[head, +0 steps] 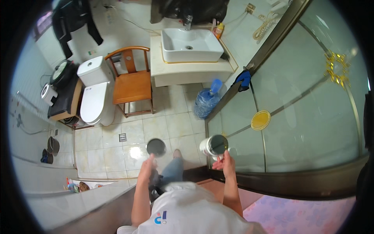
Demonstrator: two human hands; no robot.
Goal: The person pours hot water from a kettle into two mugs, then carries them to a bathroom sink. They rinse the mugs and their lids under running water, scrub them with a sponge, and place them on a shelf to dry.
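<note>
My left hand [147, 169] grips a dark round thing with a thin light rim [156, 147], a cup or a lid; its sides are hidden from above. In my right hand [228, 165] is a white cylindrical container [205, 147] with a dark, shiny round top. It tilts slightly, and whether that top is a lid or an opening is unclear. Both things are held apart, out in front of my body above the tiled floor. The right one is close to the frosted glass door [239, 155].
Ahead stand a wooden chair [133, 86], a white toilet [95, 102] and a counter [187, 70] with a white washbasin [191, 44]. A blue water-cooler bottle [207, 102] sits by the door frame. At left is a black-topped cabinet [62, 102]. The floor [178, 122] has a drain [122, 137].
</note>
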